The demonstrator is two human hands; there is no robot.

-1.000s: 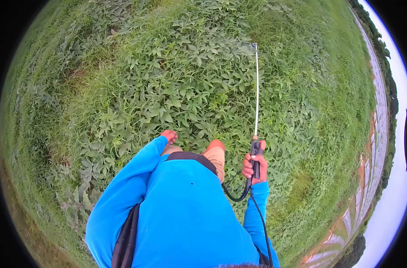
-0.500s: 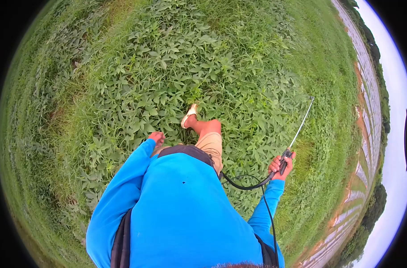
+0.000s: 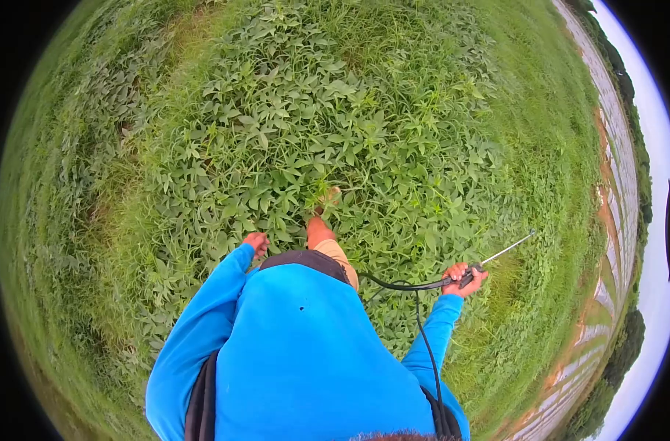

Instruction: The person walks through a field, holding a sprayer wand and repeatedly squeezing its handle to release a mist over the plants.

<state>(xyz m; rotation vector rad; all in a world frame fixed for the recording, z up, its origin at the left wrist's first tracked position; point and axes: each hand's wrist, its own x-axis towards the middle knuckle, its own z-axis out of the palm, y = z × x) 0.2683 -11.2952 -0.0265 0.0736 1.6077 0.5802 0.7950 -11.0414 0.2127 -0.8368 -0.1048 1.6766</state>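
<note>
My right hand point(image 3: 463, 279) is closed around the black handle of a sprayer wand point(image 3: 508, 248). The wand's thin metal tube points outward to the right, its tip over the greenery. From the handle a black hose point(image 3: 397, 286) curves back to my waist, and a thinner black cable point(image 3: 427, 338) runs down past my right sleeve. At my left side, my left hand point(image 3: 257, 243) hangs with curled fingers beside my hip, and nothing shows in it. Leafy green plants point(image 3: 276, 140) lie under both hands.
Dense grass point(image 3: 122, 198) grows among the plants. One foot point(image 3: 330, 197) is partly hidden by leaves. Dark straps point(image 3: 201, 397) cross my shoulders. Farther right are pale covered rows point(image 3: 620, 176), bare reddish soil and a line of trees point(image 3: 625, 345).
The wand has swung outward and down to the right, still in my right hand. My foot has sunk into the leaves, and the view has moved slightly forward.
</note>
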